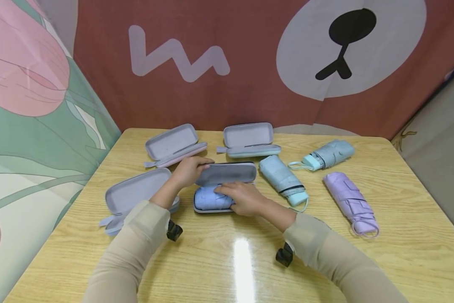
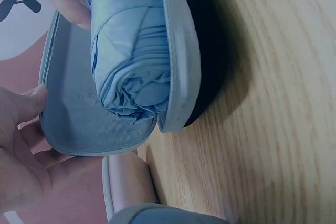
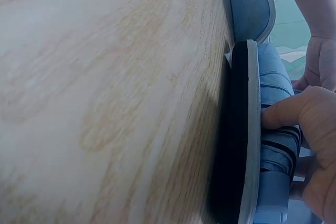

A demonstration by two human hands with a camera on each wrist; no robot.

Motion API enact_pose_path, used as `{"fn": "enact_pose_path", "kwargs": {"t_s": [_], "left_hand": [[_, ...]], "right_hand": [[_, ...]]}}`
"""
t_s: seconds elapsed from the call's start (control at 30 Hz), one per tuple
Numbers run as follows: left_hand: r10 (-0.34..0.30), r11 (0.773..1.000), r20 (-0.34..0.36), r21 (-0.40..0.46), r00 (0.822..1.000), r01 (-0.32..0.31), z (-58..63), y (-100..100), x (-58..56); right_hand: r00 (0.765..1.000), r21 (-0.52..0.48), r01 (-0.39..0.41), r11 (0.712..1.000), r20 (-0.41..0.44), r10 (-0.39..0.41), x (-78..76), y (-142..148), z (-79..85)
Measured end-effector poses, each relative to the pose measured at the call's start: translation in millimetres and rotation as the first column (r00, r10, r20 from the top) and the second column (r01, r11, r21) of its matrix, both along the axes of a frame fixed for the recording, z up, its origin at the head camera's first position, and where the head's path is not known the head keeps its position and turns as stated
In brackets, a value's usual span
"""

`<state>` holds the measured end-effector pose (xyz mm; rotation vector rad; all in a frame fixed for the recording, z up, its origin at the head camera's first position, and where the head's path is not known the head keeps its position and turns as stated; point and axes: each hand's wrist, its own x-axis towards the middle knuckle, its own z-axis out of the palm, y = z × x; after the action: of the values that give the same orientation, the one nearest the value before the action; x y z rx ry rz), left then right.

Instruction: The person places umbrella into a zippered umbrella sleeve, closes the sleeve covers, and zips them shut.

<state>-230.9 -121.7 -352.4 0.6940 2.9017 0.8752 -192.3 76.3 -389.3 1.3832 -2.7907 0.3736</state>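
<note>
A folded blue umbrella point(image 1: 212, 198) lies in the lower half of an open, dark-shelled case point(image 1: 227, 173) with grey lining, at the table's middle. My right hand point(image 1: 246, 198) grips the umbrella near its right end. In the right wrist view, the thumb and fingers point(image 3: 315, 135) straddle it beside a black strap and a blue handle point(image 3: 272, 195). The raised lid's left end is held by my left hand point(image 1: 190, 170). Its thumb lies on the rim and the other fingers are behind the lid point(image 2: 89, 103) in the left wrist view. The umbrella's rolled end point(image 2: 139, 90) faces that camera.
Open cases stand around: a blue one point(image 1: 136, 191) at left, a pink one point(image 1: 174, 145) behind, a mint one point(image 1: 249, 141) at the back. To the right lie two grey-blue umbrellas point(image 1: 281, 176) with mint handles and a purple umbrella point(image 1: 350, 202).
</note>
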Motion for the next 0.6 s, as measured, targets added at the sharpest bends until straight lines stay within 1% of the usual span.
{"fn": "enact_pose_path", "kwargs": {"t_s": [0.13, 0.37, 0.6], "left_hand": [[0.003, 1.0, -0.003, 0.0, 1.0, -0.003, -0.3, 0.3, 0.1], [0.009, 1.0, 0.006, 0.008, 1.0, -0.009, 0.5, 0.8, 1.0], [0.03, 0.999, 0.037, 0.015, 0.999, -0.031, -0.1, 0.3, 2.2]], "right_hand": [[1.0, -0.005, -0.005, 1.0, 0.006, 0.005, -1.1, 0.3, -2.0], [0.999, -0.006, 0.006, 1.0, 0.041, -0.006, -4.4, 1.2, -6.8], [0.997, -0.006, 0.012, 1.0, 0.075, -0.012, -6.1, 2.4, -9.4]]}}
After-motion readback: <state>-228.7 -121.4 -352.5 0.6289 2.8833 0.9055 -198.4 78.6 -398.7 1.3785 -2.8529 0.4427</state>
